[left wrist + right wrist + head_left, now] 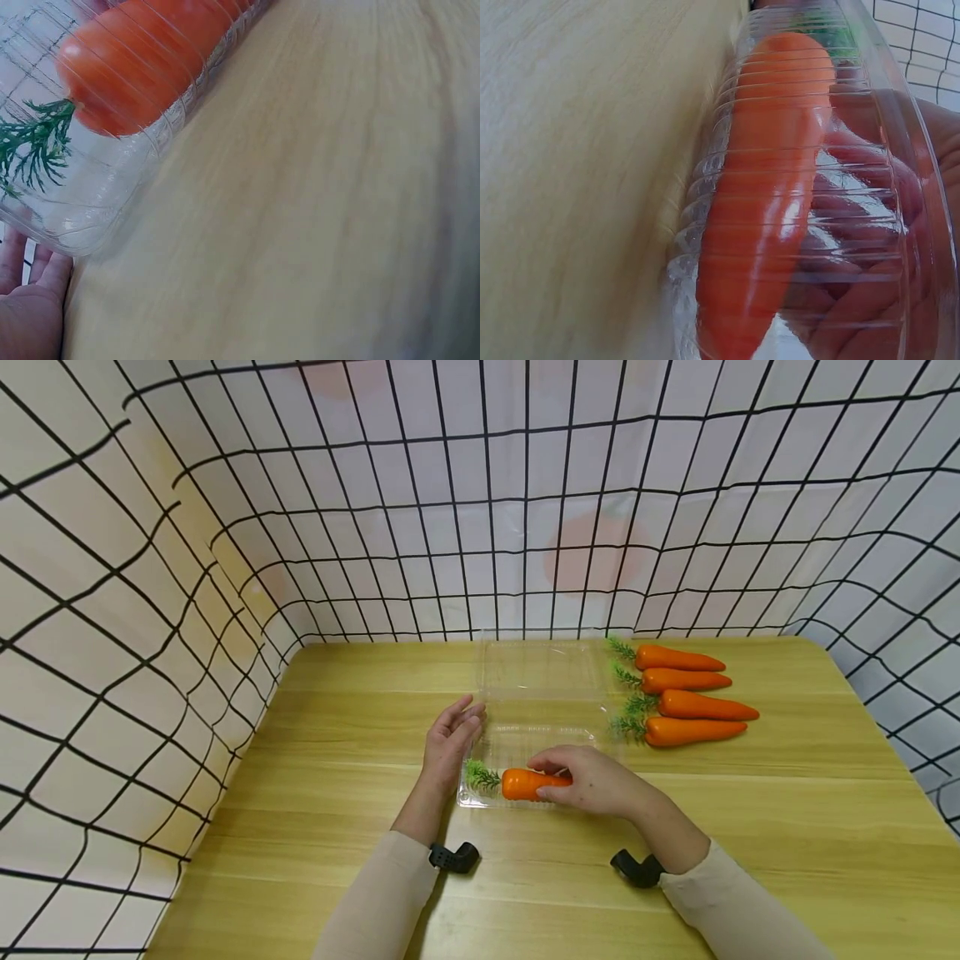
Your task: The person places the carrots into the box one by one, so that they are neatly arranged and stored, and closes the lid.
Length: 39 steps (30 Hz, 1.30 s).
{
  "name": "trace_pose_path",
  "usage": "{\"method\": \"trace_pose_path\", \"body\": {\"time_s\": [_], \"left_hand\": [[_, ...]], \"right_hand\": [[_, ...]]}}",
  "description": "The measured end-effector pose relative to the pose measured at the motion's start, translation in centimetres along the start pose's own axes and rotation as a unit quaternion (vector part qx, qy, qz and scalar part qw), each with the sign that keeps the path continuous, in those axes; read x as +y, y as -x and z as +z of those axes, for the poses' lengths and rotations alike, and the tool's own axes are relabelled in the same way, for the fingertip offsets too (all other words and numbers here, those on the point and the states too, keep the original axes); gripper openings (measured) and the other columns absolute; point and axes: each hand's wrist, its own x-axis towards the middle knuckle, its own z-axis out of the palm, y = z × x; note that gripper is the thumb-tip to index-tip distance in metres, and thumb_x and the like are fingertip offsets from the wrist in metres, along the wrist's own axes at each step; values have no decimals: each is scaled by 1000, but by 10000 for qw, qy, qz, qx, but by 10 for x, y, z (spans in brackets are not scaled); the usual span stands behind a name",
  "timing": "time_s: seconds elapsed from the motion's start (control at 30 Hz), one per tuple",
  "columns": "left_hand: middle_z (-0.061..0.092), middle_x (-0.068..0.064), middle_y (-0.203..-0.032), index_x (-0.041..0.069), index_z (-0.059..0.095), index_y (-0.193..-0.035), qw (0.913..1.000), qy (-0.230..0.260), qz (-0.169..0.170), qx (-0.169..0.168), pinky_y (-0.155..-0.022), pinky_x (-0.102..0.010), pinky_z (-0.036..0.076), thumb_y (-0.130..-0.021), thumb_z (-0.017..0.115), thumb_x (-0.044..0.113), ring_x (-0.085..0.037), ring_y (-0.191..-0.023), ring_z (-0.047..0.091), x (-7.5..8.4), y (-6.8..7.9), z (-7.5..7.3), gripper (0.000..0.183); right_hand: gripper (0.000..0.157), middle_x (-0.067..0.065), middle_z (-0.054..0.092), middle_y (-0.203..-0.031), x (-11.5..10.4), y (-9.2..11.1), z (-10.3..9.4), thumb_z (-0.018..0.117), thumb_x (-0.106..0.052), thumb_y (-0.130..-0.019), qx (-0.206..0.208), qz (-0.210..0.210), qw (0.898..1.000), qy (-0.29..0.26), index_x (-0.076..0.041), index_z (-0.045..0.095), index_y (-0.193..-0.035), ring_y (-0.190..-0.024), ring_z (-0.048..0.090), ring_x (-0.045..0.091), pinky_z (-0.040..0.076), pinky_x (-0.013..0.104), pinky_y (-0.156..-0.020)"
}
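Pinching hand: the carrot [519, 784] is being held by the right hand [600, 783], with the thumb on the near side, fingers on the far side, and the tip end being hidden by the hand.
Other hand: nothing is being gripped by the left hand [448, 745]; it's being held loosely at the left side of the clear box [467, 801], well apart from the right one. Whether the plastic is being pressed, can't tell.
Carrot spot: it's being held inside the box, along the near wall, leafy top [482, 777] pointing left. Whether its full weight is being taken by the floor of the box, can't tell either.
Box lid: it's being left folded open on the far side, so access isn't being blocked.
Carrot tip: probably best done by the tip being lowered level with the top, then the fingers being spread gently so nothing gets dragged.
Leafy bits: worth being tucked inside the rim, they look easily snagged.
Thin plastic: likely to slide, so a light brace on the left wall is being recommended.
Spare carrots: four more [705, 704] are being kept at right on the table [540, 893], tops facing the box.
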Motion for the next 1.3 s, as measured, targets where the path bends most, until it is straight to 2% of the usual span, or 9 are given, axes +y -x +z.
{"method": "trace_pose_path", "body": {"time_s": [0.3, 0.47, 0.67, 0.87, 1.0, 1.13, 1.23, 1.3], "left_hand": [[64, -21, -137, -4, 50, -145, 10000, 36, -18, 16, -112, -39, 49, -98, 59, 1, -27, -127, 64, 0, 1, 0, 47], [65, -19, -136, -4, 50, -145, 10000, 18, -45, -14, -111, -38, 50, -98, 60, 2, -30, -129, 62, -1, 1, 0, 48], [68, -14, -132, -2, 52, -145, 10000, 70, -13, -18, -109, -36, 51, -98, 60, 2, -32, -129, 62, 0, 2, 1, 47], [65, -19, -136, -3, 51, -145, 10000, 55, 24, -33, -110, -36, 50, -98, 60, 2, -32, -130, 62, 1, 0, 2, 48], [63, -22, -138, -3, 51, -145, 10000, 52, -17, -16, -109, -35, 51, -98, 60, 1, -33, -130, 61, 0, -1, 2, 48], [63, -22, -138, -3, 51, -145, 10000, 88, -43, 1, -110, -37, 50, -98, 59, 1, -34, -131, 60, 1, 0, 2, 47], [64, -21, -138, -2, 52, -144, 10000, 59, -42, 24, -111, -39, 49, -99, 59, 1, -35, -131, 60, 1, 0, 1, 46], [64, -21, -137, -2, 52, -144, 10000, 36, -36, 34, -111, -40, 49, -99, 60, 2, -34, -131, 60, 0, 0, 1, 46]], "right_hand": [[39, 5, 70, -128, -1, 3, -4, 72, -26, -96, 90, -63, 9998, -171, -9, 67, -132, -115, 67, 23, 56, 47, -101], [38, 7, 69, -132, -1, 7, -8, 68, -26, -99, 251, 44, 9993, -262, -10, 66, -133, -121, 65, 28, 54, 50, -104], [35, 11, 69, -132, 2, 16, -24, 68, -20, -99, 849, 43, 9958, -331, -8, 67, -131, -121, 64, 32, 53, 54, -104], [31, 11, 70, -128, 12, 31, -46, 68, -20, -99, 1453, 133, 9889, -266, -9, 69, -128, -118, 66, 32, 54, 54, -102], [31, 13, 70, -128, 21, 42, -60, 67, -23, -100, 1685, 223, 9853, -194, -9, 68, -128, -114, 66, 28, 58, 37, -95], [32, 10, 71, -127, 31, 53, -70, 67, -25, -100, 1912, 368, 9809, 27, -11, 68, -129, -112, 66, 24, 53, 16, -88], [33, 8, 71, -126, 39, 60, -77, 67, -27, -100, 2068, 428, 9773, 169, -11, 68, -129, -111, 65, 15, 48, 9, -87], [33, 8, 71, -125, 44, 65, -81, 67, -28, -100, 2162, 424, 9752, 209, -12, 68, -129, -108, 63, 3, 47, 7, -85]]}}
